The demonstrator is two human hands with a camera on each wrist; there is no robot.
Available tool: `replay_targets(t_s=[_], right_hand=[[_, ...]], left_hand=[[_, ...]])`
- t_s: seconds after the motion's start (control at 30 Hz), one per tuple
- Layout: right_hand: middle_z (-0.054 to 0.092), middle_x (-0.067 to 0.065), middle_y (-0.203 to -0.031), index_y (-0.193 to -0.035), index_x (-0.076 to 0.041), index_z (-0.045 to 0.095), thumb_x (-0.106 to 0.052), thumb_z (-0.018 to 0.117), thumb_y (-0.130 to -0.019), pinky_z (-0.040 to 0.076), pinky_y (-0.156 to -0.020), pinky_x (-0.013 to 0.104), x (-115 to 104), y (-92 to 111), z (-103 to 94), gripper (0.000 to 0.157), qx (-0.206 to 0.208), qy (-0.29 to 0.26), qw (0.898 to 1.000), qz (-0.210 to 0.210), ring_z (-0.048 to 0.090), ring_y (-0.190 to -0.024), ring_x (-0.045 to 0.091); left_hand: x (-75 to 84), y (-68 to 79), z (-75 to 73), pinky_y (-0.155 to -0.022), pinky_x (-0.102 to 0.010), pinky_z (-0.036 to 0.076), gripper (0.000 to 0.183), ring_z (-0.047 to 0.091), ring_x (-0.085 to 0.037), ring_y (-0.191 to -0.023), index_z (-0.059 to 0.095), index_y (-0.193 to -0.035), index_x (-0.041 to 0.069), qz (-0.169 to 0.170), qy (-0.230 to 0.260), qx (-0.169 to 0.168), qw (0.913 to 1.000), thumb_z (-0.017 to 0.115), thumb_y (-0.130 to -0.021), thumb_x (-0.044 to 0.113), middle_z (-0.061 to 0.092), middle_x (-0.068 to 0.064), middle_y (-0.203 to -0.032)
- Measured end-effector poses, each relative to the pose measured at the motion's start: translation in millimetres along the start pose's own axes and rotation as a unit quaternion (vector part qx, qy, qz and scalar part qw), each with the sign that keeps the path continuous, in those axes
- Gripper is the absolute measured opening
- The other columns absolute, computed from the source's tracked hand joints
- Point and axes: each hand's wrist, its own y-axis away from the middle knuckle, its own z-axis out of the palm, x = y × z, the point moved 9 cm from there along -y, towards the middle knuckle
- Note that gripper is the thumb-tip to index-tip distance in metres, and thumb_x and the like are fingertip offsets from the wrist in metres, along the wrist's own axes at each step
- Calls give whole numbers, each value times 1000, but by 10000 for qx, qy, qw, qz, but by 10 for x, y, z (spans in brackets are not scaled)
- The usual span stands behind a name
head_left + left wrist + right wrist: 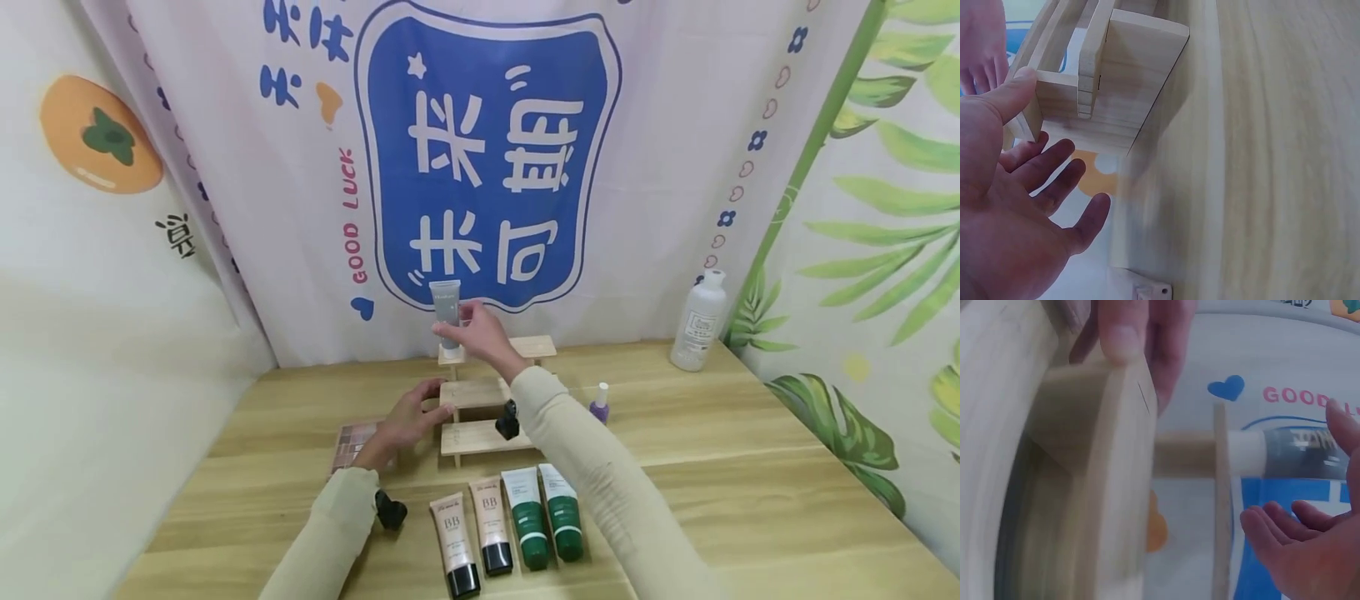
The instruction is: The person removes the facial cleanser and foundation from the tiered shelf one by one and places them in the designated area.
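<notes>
A three-tier wooden display stand (480, 435) stands on the table near the curtain. My left hand (408, 417) pinches the end of its middle tier, thumb on one face and index finger behind, the other fingers spread loosely in the left wrist view. On the top tier a grey squeeze tube (447, 300) stands upright on its white cap. My right hand (483, 333) is around the tube; in the right wrist view its thumb lies close beside the tube (1300, 453), while the relaxed fingers (1282, 528) show a gap from it.
In front of the stand lie two BB cream tubes (455, 537) and two green-and-white tubes (531, 521). A makeup palette (352, 446) lies by my left forearm. Beyond my right arm are a purple bottle with a white cap (599, 410) and a tall clear bottle (697, 325).
</notes>
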Motion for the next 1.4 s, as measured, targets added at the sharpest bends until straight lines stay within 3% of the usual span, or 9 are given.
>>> replay_targets(t_s=[0.17, 0.33, 0.47, 0.63, 0.77, 0.9, 1.07, 1.23, 1.4], right_hand=[[62, 12, -125, -132, -7, 51, -40, 73, -88, 54, -93, 40, -11, -7, 143, 59, 204, 199, 9993, -239, 62, -111, 25], [65, 13, -119, -127, -6, 54, -34, 69, -92, 55, -89, 38, -120, 25, 35, 47, 435, 386, 9968, -549, 65, -102, 24], [67, 12, -113, -123, -6, 56, -34, 70, -91, 57, -82, 36, -251, 158, -217, 45, 464, 337, 9956, -744, 66, -96, 23], [65, 16, -112, -125, -2, 53, -30, 77, -86, 60, -77, 35, -421, 535, -715, 54, 351, -237, 9958, -810, 67, -96, 29], [64, 17, -106, -125, 0, 49, -25, 79, -83, 61, -70, 33, -387, 944, -1031, 58, 86, 134, 9983, -558, 67, -88, 28], [65, 13, -90, -116, 0, 51, -21, 80, -81, 60, -58, 33, -181, 1376, -1047, 49, -906, 936, 9911, -264, 66, -72, 24], [60, 8, -80, -110, 1, 54, -15, 82, -76, 57, -50, 32, 306, 1877, -956, 47, -2007, 1686, 9650, -2, 62, -61, 18], [57, 11, -79, -102, 2, 54, -8, 81, -73, 56, -45, 36, 834, 2177, -942, 41, -2269, 1931, 9516, 748, 61, -55, 20], [56, 12, -78, -102, 4, 55, -10, 80, -72, 54, -42, 32, 1162, 2316, -878, 42, -2354, 2031, 9414, 1306, 61, -51, 21]], left_hand=[[-24, 21, 42, -104, -51, 45, 64, 46, -39, -132, 39, -148, 7, -5, 81, -42, 10000, 66, -95, 31, 45, -17, -147], [8, -2, 37, -104, -49, 46, 61, 47, -36, -132, 41, -147, 10, 12, 36, -10, 10000, 66, -95, 30, 46, -15, -147], [-6, -17, 35, -106, -50, 44, 59, 45, -36, -133, 42, -146, 13, -67, 81, -25, 9999, 66, -95, 31, 46, -14, -147], [3, -43, -1, -108, -50, 41, 57, 42, -35, -136, 45, -144, 15, -86, 94, 94, 9999, 67, -94, 30, 46, -12, -147], [20, -58, 7, -107, -49, 42, 56, 42, -34, -136, 44, -144, 12, -6, 40, 40, 10000, 66, -95, 28, 47, -13, -146], [5, -41, -17, -107, -49, 43, 56, 43, -33, -135, 44, -144, 11, -38, 54, 144, 9999, 66, -95, 25, 48, -14, -144], [2, -40, 3, -107, -49, 42, 57, 43, -32, -135, 42, -145, 9, 49, 80, 122, 9999, 65, -95, 26, 47, -15, -145], [-9, -43, 37, -108, -48, 42, 57, 42, -32, -136, 43, -145, 11, -40, 128, 115, 9998, 66, -95, 27, 47, -14, -145], [-11, -44, 52, -108, -49, 42, 58, 42, -33, -135, 42, -146, 7, 67, 143, 116, 9998, 65, -96, 24, 48, -16, -144]])
